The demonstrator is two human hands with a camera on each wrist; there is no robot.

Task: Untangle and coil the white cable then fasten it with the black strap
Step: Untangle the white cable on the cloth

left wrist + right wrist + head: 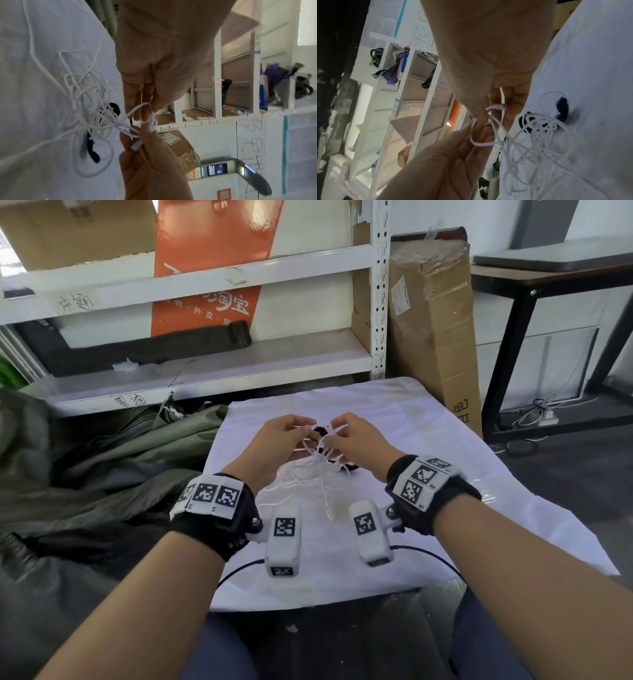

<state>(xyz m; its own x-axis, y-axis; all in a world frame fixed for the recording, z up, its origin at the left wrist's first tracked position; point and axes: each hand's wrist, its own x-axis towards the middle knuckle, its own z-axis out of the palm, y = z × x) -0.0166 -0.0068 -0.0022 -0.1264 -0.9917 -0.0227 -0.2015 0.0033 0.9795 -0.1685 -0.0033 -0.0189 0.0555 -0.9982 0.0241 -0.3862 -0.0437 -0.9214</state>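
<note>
A thin white cable (pixel 310 474) hangs as a loose tangle between both hands above the cloth-covered table (pixel 428 440). My left hand (pixel 301 430) pinches a loop of the cable (pixel 137 109) in its fingertips. Facing it, my right hand (pixel 334 437) pinches the cable by its plug end (pixel 496 107). The rest of the tangle (pixel 542 132) trails down onto the cloth. The black strap (pixel 91 148) lies on the cloth under the tangle, partly hidden by strands; in the head view only bits of the strap (pixel 346 466) show behind the hands.
A white metal shelf unit (pixel 239 361) stands behind the table, and a tall cardboard box (pixel 431 330) leans at its right. Grey-green fabric (pixel 102 460) is heaped left of the table. A dark-framed desk (pixel 548 289) stands at far right.
</note>
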